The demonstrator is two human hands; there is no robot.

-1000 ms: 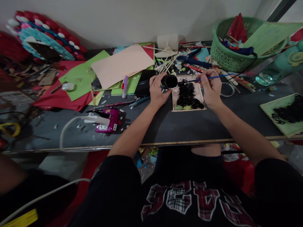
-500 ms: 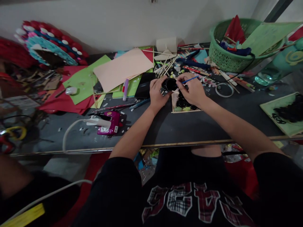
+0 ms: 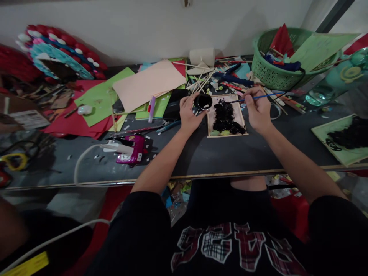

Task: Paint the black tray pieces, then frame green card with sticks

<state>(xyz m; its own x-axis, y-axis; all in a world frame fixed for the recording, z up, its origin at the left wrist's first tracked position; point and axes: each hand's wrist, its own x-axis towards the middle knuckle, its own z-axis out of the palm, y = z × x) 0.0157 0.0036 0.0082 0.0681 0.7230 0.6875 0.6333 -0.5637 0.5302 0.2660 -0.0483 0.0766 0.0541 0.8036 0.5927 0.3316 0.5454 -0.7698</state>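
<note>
Drawn back rightward from the dark jar (image 3: pixel 204 100) since half a second ago, the right hand (image 3: pixel 257 111) pinches a blue brush (image 3: pixel 263 96) between thumb and fingertips, its tip over the black-coated framed panel (image 3: pixel 237 111) just left of those fingers. Spread partway, the left hand's (image 3: pixel 191 115) fingers curl around the jar; well beyond them lies a pale roll (image 3: pixel 201 57).

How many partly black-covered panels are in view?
2: a pale, framed rectangular panel at centre and a green rectangular panel at far right. Others may be hidden.
</note>
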